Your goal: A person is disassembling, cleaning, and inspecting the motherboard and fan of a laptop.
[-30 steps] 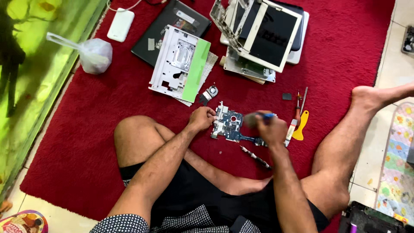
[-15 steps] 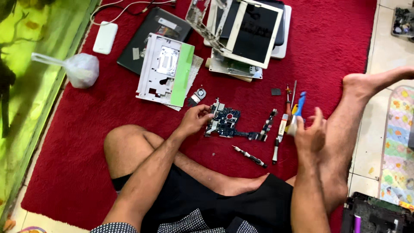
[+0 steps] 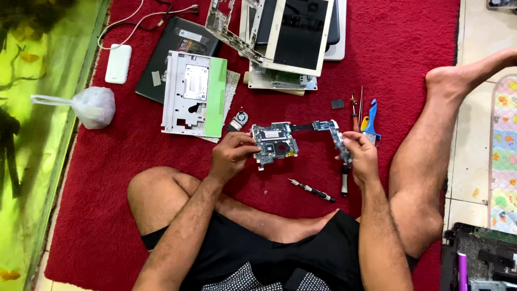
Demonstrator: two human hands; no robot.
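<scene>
Motherboard (image 3: 293,139), blue L-shaped, lifted over red rug (image 3: 398,59): my L hand (image 3: 232,153) and R hand (image 3: 360,153) closed on its ends; inspection step, I judge; next needs steady 2-hand grip.

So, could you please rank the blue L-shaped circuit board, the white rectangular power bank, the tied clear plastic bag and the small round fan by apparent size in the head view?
1. Blue L-shaped circuit board
2. Tied clear plastic bag and white rectangular power bank: too alike to rank
3. Small round fan
</scene>
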